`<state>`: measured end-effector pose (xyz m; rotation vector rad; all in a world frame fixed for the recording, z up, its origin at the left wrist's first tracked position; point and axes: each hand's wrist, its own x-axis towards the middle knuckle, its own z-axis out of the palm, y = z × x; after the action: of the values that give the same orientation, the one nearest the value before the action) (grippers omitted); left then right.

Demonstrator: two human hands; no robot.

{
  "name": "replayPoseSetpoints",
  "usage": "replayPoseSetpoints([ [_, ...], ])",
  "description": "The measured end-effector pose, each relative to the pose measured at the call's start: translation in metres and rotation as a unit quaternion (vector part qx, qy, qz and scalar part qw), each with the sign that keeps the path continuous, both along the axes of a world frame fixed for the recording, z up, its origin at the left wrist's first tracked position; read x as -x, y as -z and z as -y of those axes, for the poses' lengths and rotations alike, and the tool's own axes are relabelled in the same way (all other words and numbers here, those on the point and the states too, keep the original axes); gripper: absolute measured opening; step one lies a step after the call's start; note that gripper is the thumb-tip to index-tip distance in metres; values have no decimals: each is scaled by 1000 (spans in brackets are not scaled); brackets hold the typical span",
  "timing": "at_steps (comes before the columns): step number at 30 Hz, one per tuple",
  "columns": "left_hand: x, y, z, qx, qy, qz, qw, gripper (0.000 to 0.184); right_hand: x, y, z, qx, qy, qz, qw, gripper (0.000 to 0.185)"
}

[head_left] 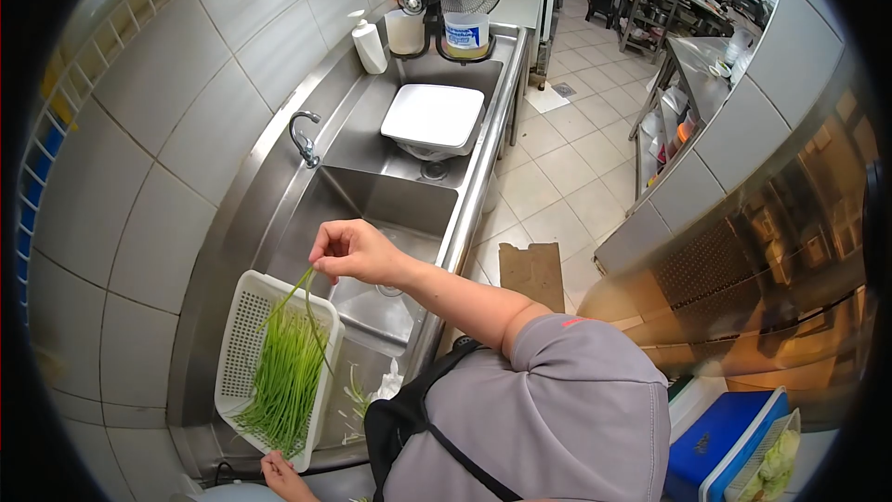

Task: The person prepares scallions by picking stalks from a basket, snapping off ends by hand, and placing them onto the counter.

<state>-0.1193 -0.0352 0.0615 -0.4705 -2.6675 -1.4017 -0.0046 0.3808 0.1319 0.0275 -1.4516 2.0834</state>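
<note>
Fingers [325, 265] of the right hand [367, 253] pinch a few thin green stalks [304, 284] above long, green, bunched stems [290, 363] in a white perforated plastic basket [243, 339] at the stainless-steel sink [395, 193]; whether the left hand [283, 476], at its rim, grips, I cannot tell.

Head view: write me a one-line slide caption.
Right hand pinches green stalks over a white basket, left hand by its near end, at a steel sink.

greens [290, 374] lie in the basket [242, 327]; a tub [433, 116] sits in the far basin [365, 151]
</note>
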Motion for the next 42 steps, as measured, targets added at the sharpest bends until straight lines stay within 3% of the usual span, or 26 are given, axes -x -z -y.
replayPoseSetpoints([
  [5, 0, -5, -3, -3, 2, 25, 1000, 23, 3, 0, 2, -5, -2, -2, 1000, 7],
  [9, 15, 1, -17, -82, 1, 9, 997, 21, 9, 1, 17, 5, -44, -10, 999, 6],
  [14, -16, -37, -87, -149, 68, -63, 984, 21, 17, 12, 49, -83, -100, 37, 991, 5],
  [15, -14, -39, -90, -154, 101, -28, 983, 21, 20, 14, 55, -106, -93, 33, 989, 5],
  [21, -27, -56, -125, -115, 171, -76, 976, 21, 19, 11, 70, -148, -89, 1, 985, 6],
  [27, -43, -73, -150, 42, 215, -167, 961, 27, 23, 17, 84, -207, -86, -24, 974, 8],
  [33, -57, -70, -166, -96, 233, -3, 968, 28, 24, 14, 94, -232, -87, -31, 968, 9],
  [42, -49, -67, -158, -28, 233, 18, 972, 23, 27, 15, 94, -208, -93, -63, 972, 15],
])
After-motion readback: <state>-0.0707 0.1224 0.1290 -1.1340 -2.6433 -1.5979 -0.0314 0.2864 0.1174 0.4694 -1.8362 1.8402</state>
